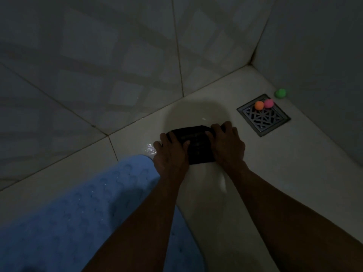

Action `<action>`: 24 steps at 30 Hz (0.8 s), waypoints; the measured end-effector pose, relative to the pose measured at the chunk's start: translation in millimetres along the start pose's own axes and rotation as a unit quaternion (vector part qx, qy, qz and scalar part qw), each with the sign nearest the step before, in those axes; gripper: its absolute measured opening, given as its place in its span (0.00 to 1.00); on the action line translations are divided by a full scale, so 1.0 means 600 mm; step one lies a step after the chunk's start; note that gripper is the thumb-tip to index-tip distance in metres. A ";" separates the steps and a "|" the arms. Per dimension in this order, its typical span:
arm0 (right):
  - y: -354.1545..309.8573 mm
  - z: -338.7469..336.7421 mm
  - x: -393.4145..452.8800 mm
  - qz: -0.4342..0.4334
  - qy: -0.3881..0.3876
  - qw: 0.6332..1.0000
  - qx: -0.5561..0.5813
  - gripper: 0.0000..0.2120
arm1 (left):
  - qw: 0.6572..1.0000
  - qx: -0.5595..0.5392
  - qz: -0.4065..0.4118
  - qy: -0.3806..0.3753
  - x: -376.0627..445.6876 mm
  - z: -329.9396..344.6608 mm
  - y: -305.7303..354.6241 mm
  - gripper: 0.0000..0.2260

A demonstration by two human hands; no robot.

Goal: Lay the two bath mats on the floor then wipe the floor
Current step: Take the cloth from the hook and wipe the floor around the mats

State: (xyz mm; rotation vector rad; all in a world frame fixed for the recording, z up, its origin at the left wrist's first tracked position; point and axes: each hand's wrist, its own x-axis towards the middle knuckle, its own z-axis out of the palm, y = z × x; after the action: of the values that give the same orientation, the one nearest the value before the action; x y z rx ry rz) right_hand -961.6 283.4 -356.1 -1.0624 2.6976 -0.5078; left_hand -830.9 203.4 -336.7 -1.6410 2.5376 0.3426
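A folded black cloth (198,146) lies flat on the pale tiled floor (275,163) near the wall. My left hand (170,154) presses on its left side and my right hand (225,144) presses on its right side, fingers spread over the cloth. A blue bath mat (74,213) with a raised pattern lies on the floor at the lower left, its rounded end just left of my left hand. Only one mat is in view. The room is dim.
A square metal floor drain (264,116) sits right of the cloth, with an orange ball (259,105) and a pink ball (268,103) on its far edge. A green ball (280,93) rests in the corner. Tiled walls (117,65) close in behind and at right. A wet patch (150,150) glints by my left hand.
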 end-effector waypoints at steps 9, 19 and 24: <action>0.022 -0.021 -0.075 0.052 -0.023 0.998 0.003 0.16 | 0.999 0.011 0.012 -0.028 -0.063 -0.004 0.013 0.27; 0.012 -0.033 -0.127 0.074 -0.039 0.996 -0.014 0.17 | 0.999 0.001 0.015 -0.038 -0.102 -0.001 0.000 0.25; 0.006 -0.039 -0.145 0.090 -0.056 0.994 -0.007 0.18 | 0.998 -0.011 0.016 -0.054 -0.108 -0.004 -0.007 0.24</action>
State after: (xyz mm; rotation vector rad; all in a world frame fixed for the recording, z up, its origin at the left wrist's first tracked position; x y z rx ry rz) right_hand -908.1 351.2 -331.1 -0.8137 2.6676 -0.3864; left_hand -800.0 258.8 -321.9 -1.5444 2.4915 0.4502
